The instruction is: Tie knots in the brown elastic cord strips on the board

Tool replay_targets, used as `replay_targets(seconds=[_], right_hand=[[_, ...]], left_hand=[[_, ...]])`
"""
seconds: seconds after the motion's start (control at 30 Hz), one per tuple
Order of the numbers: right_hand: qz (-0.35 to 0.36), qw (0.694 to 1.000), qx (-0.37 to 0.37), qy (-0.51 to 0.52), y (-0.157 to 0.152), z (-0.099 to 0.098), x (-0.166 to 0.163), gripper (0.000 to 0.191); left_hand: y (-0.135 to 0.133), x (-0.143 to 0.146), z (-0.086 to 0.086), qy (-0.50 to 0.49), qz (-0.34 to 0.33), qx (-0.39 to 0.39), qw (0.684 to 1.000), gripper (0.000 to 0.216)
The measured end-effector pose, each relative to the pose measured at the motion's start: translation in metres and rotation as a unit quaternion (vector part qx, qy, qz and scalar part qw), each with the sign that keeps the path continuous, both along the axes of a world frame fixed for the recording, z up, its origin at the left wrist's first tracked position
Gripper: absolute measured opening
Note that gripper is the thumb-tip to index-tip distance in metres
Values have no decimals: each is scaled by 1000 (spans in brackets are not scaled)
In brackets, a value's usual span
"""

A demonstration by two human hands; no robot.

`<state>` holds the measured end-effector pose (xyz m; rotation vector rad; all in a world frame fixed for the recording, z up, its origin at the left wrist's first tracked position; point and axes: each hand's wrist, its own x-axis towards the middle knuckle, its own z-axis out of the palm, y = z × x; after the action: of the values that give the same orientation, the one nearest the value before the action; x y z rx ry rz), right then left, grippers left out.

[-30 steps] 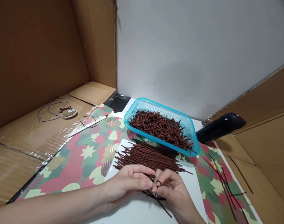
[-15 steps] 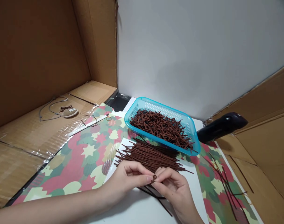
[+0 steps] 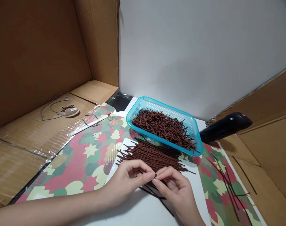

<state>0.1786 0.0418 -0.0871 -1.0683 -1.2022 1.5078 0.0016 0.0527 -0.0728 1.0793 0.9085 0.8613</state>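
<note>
My left hand (image 3: 135, 177) and my right hand (image 3: 172, 185) meet fingertip to fingertip above a white board (image 3: 124, 207). Both pinch a thin brown cord (image 3: 155, 176), of which only a small dark bit shows between the fingers. Just beyond them lies a bundle of long brown cords (image 3: 154, 153), laid roughly side by side. A few loose cords (image 3: 165, 205) stretch out beneath the hands; whether the pinched one joins them I cannot tell. Behind the bundle, a blue plastic basket (image 3: 200, 146) holds a heap of short brown cord pieces (image 3: 161, 127).
A black handle-like object (image 3: 225, 127) sticks out right of the basket. More loose cords (image 3: 230, 185) lie on the patterned sheet (image 3: 82, 169) at right. At left are a small beige pouch-like item (image 3: 71, 111) with a bow and a white strip (image 3: 88, 125). Cardboard walls (image 3: 39, 47) surround the place.
The small loop of cord that showed between my fingertips has shrunk to a dark bit. My fingertips have drawn closer together; the view has shifted slightly.
</note>
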Motion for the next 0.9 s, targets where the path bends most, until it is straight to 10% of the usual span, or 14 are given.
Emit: replay_targets(seconds=[0.23,0.47,0.7,0.9], right_hand=[[74,950,-218,210,5,6,1,17],[78,937,-244,239,4,4,1,17],[36,961,-198,190,1,7,2,17],[-18,998,-13,60,-5,4,1,7]], left_hand=[[2,-6,7,64,-50,231,969,10],[4,-2,6,69,-3,319,945,6],[5,-2,3,57,3,212,976,13],[6,-4,-5,-43,-26,21,998,16]])
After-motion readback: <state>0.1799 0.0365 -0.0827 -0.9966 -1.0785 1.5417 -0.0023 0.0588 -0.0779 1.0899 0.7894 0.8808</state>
